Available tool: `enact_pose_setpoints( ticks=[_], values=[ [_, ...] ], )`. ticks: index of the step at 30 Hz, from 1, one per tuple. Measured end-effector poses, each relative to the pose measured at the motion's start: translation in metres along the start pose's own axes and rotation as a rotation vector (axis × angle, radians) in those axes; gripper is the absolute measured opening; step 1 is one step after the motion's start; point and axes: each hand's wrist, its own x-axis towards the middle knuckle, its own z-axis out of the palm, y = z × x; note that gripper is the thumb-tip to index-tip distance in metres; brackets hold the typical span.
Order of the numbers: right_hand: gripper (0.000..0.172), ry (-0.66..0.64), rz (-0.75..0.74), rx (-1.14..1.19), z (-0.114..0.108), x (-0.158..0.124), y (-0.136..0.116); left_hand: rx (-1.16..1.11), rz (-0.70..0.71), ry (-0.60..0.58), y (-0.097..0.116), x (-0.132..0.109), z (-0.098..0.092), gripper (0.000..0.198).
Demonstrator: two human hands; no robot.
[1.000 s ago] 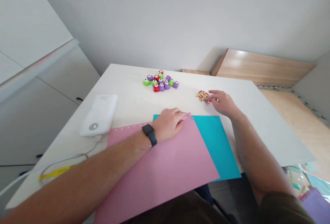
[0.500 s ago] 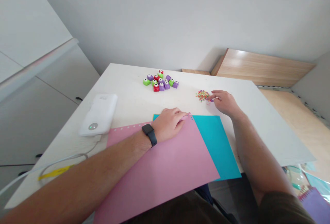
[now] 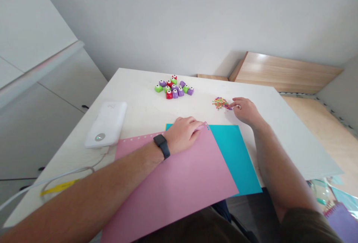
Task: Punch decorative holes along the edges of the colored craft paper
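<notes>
My left hand rests on the upper edge of a pink sheet, its fingers together near the top right corner; whether they grip anything is hidden. Holes run along that sheet's top edge. A blue sheet lies partly under the pink one. At the right, my right hand touches the edge of a small pile of colourful bits with its fingertips. Its thumb and index finger are slightly apart, and anything between them is too small to make out.
Several red, green and purple punches with eyes stand at the back. A white power bank with a cable lies at the left, near a yellow strip. Wooden boards are behind the table at the right.
My right hand has shifted very slightly to the right at the edge of the pile. My left hand and the sheets stay in place.
</notes>
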Motion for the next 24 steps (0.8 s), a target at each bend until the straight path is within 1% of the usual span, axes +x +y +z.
enact_pose_setpoints(
  ticks=[5, 9, 13, 17, 22, 24],
  values=[
    [0.034, -0.032, 0.016, -0.01, 0.001, 0.0003, 0.0018, 0.011, -0.002, -0.001, 0.0002, -0.0003, 0.0003, 0.033],
    [0.035, -0.037, 0.021, -0.009, 0.0035, 0.0015, 0.0027, 0.007, -0.005, 0.002, 0.0008, -0.0003, -0.0002, 0.034],
    [0.036, -0.03, 0.045, -0.046, -0.0005, 0.0011, 0.0052, 0.007, -0.007, -0.002, 0.0013, -0.0001, -0.001, 0.035],
    [0.037, -0.059, 0.058, -0.081, -0.0031, -0.0001, 0.0047, 0.006, -0.007, -0.002, 0.0013, 0.0, -0.001, 0.035],
    [0.039, -0.08, 0.015, -0.07, -0.0007, -0.0003, -0.0011, 0.002, -0.008, 0.0, 0.0008, -0.0005, 0.0002, 0.036],
    [0.041, -0.064, 0.018, -0.066, -0.0009, -0.0004, -0.0014, 0.002, -0.008, -0.002, 0.0005, -0.0008, 0.0006, 0.035]
  ],
)
